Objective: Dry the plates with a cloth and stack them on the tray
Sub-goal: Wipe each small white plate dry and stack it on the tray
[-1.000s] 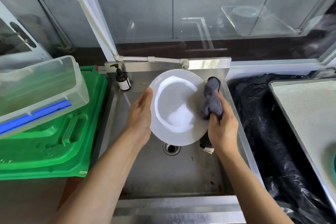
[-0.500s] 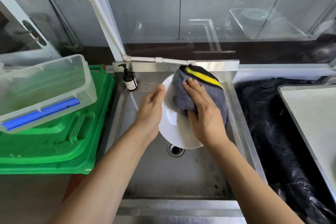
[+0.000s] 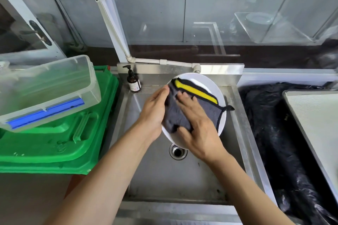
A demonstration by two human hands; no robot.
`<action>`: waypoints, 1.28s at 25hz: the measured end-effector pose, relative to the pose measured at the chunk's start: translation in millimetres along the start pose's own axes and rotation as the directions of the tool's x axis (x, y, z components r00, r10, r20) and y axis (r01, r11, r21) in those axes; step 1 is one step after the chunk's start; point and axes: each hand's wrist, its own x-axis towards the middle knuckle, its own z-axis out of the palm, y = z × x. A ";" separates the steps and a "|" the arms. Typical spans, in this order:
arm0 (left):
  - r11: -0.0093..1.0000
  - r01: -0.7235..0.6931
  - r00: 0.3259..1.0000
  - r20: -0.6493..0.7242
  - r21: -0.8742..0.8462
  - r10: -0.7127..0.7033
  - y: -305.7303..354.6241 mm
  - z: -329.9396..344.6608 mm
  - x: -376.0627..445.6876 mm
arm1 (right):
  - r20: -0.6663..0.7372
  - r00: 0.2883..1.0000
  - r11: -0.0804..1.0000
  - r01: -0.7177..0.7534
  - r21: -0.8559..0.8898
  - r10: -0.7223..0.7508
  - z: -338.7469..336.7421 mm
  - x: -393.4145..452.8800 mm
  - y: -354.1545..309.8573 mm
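A: Head view: left hand [image 3: 155, 113] grips the white plate [image 3: 210, 86] by its rim above the steel sink [image 3: 182, 175]; right hand [image 3: 197, 124] presses the grey cloth [image 3: 175, 115] flat-fingered.

B: Hard wiping could likely slip the wet plate into the basin.

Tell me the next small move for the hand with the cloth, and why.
Probably sweep the right hand with the grey cloth toward the plate's bare far rim. The cloth covers only the near part, the left hand steadies the plate's edge over the sink.
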 end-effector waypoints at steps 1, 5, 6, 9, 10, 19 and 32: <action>1.000 -0.004 1.000 0.022 0.020 0.004 1.5 -3.9 0.5 | 0.045 0.998 0.999 0.052 -0.006 -0.052 5.3 -12.5 -1.5; 0.996 -0.036 0.996 0.085 0.077 0.029 -4.6 -13.1 -3.0 | 0.051 0.996 0.997 0.072 -0.026 -0.070 8.7 -22.5 -1.0; 0.996 -0.044 0.996 0.086 0.080 0.037 -6.1 -11.4 -4.3 | 0.011 1.000 1.000 0.015 -0.020 -0.014 5.8 -13.2 -0.3; 0.996 -0.045 0.997 0.068 0.071 0.040 -1.0 -5.5 -5.5 | -0.043 0.996 0.997 -0.080 0.008 0.080 1.1 6.0 -4.2; 0.996 -0.042 0.998 0.056 0.073 0.038 2.0 -6.0 -3.8 | -0.022 0.999 0.999 -0.046 -0.002 0.046 2.4 2.7 -6.1; 0.995 -0.024 0.998 -0.058 0.095 0.030 -7.0 -11.3 -9.6 | -0.060 0.982 0.983 -0.182 -0.003 0.181 -2.1 20.9 0.6; 0.985 -0.099 0.980 -0.157 0.143 0.121 15.5 -15.9 5.4 | -0.165 0.963 0.975 -0.222 -0.031 0.214 -3.0 -48.3 14.6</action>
